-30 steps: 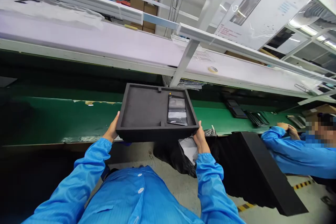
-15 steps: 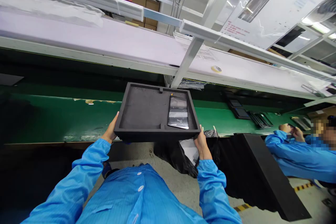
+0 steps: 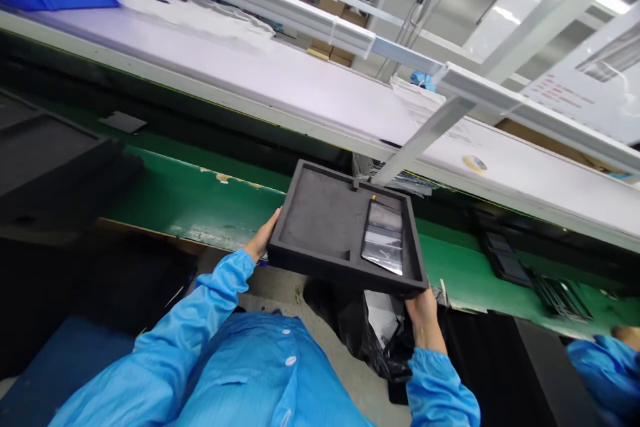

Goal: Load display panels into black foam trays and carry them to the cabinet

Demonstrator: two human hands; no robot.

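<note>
Left hand (image 3: 261,238) and right hand (image 3: 423,315), both at the edges of a flat black foam tray (image 3: 345,267) with low square walls, held up in the air between them. Left fingers (image 3: 274,215) a little spread, curved up around the left edge of the tray, pressed on the black foam. Right fingers (image 3: 417,298) mostly hidden under the near right corner of the tray, so how far apart, no way to tell; only a firm hold on the tray from below.

Inside the tray, just past the right fingers: a thin, dark glass slab in a clear plastic bag (image 3: 383,238), lying flat on the foam by the right wall, with a tiny orange tag at the far end. No finger on it. Toward the left fingers, only bare grey foam.

Past the left fingers, a long green strip (image 3: 200,207) with chipped spots, and higher up, a long white worktop (image 3: 250,83). Right below the right fingers, a crumpled black plastic bag (image 3: 357,327). Far to the right of the right fingers, flat dark slabs (image 3: 503,257) on the green strip, and the blue sleeve of a co-worker (image 3: 607,373), well apart.
</note>
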